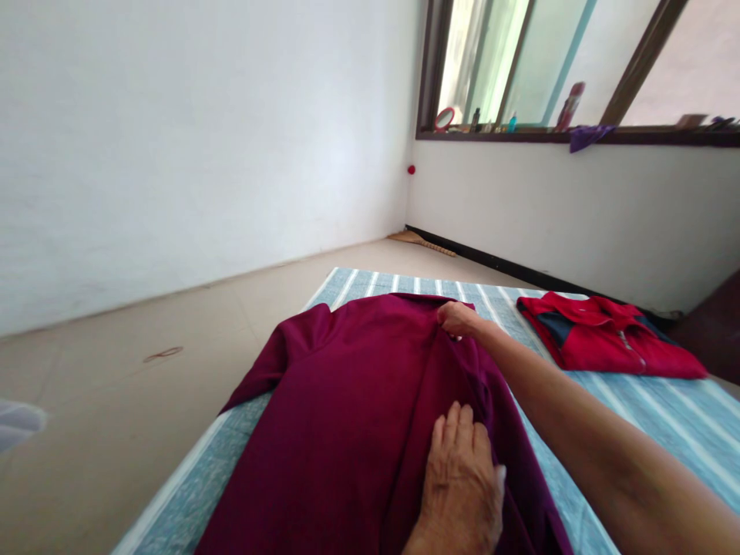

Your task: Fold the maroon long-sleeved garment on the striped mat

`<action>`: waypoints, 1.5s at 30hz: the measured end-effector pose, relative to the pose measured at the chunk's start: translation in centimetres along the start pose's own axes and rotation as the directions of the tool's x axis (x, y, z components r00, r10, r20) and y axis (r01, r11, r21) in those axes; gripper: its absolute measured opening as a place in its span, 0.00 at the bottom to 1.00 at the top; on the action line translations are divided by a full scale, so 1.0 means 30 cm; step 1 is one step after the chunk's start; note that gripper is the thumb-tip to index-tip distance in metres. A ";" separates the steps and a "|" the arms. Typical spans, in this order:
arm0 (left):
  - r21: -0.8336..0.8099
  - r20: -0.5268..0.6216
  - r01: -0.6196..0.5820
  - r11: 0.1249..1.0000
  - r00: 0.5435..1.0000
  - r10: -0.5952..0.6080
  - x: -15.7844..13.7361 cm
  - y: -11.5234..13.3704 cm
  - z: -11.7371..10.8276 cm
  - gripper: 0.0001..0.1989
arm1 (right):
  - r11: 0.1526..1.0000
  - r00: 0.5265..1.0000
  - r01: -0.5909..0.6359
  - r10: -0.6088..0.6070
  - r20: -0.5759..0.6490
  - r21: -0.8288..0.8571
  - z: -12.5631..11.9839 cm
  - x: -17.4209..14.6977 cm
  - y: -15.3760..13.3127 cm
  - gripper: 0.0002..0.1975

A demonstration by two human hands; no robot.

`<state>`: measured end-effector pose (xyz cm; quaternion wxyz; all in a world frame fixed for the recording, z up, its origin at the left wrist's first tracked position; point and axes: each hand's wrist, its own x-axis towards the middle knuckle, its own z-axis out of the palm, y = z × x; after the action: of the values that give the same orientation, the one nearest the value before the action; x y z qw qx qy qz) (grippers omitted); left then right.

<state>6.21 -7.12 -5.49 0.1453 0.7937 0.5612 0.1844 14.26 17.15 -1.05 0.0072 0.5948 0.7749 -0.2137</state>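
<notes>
One red jacket (pixel 613 339) is already folded, off right of the right hand (pixel 455 319); the purple garment (pixel 335 408) beneath it's spread out, unfolded. Cloth's pinched in those curled fingers; the left hand (pixel 459 470) is laid flat, nothing gripped.

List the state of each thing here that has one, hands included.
Maroon garment: laid out, partly creased
Left hand: flat on the garment
Right hand: gripping the garment near its far end
Red jacket: folded
Striped sheet: spread underneath
Purple cloth: draped over the windowsill
</notes>
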 end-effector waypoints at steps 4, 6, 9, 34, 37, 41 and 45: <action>-0.008 0.002 0.012 1.000 1.000 -0.012 0.002 0.008 -0.004 0.24 | 0.997 1.000 -0.002 0.003 -0.007 0.081 -0.009 0.018 0.017 0.11; -0.008 0.003 0.014 1.000 1.000 -0.014 0.002 0.010 -0.007 0.24 | 0.993 0.999 0.010 -0.006 -0.034 0.119 -0.010 0.021 0.027 0.11; -0.010 0.030 0.027 1.000 0.999 -0.027 0.001 0.013 -0.015 0.25 | 0.986 0.996 0.029 -0.015 -0.087 0.165 -0.003 0.022 0.039 0.11; 0.005 0.126 0.012 1.000 0.992 -0.012 -0.010 0.015 -0.038 0.29 | 0.994 0.887 -0.062 0.095 -0.452 0.087 0.064 0.010 0.028 0.14; -0.001 0.155 0.009 1.000 0.988 -0.009 -0.015 0.013 -0.038 0.29 | 0.994 0.884 -0.067 0.100 -0.457 0.087 0.069 0.005 0.025 0.14; -0.011 0.141 0.004 1.000 0.990 -0.002 -0.020 0.014 -0.034 0.29 | 0.994 0.882 -0.066 0.098 -0.460 0.085 0.074 0.003 0.026 0.14; -0.011 0.171 0.015 1.000 0.985 -0.012 -0.021 0.012 -0.028 0.30 | 0.996 0.883 -0.035 0.068 -0.464 0.078 0.065 -0.005 0.027 0.14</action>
<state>5.93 -7.80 -4.65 0.1990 0.8018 0.5510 0.1182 14.59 16.51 -3.05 -0.1938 0.6490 0.7301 -0.0902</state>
